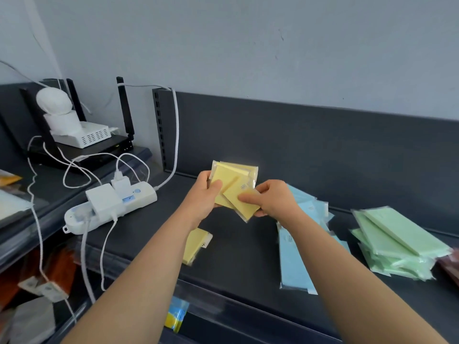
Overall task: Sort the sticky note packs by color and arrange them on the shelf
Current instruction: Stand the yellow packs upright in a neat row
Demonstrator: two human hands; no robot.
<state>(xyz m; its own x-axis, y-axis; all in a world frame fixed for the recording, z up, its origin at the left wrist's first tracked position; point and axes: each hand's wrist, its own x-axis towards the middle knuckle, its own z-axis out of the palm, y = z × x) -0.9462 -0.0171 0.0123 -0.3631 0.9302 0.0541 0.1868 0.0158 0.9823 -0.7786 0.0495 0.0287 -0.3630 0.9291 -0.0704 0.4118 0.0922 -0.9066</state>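
Since the colours are being kept in separate groups, a fan of yellow packs is held above the shelf in the head view. It is gripped at its 9 o'clock edge by the left hand, while the front pack is pinched by the right hand, seemingly to be squared into the bundle. The packs are pale yellow, thin and film-wrapped. A stray yellow pack lies at 7 o'clock; blue packs and green packs are piled toward 4 and 3 o'clock.

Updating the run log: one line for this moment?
left hand grips yellow packs | right hand pinches one | shelf: blue stack, green stack
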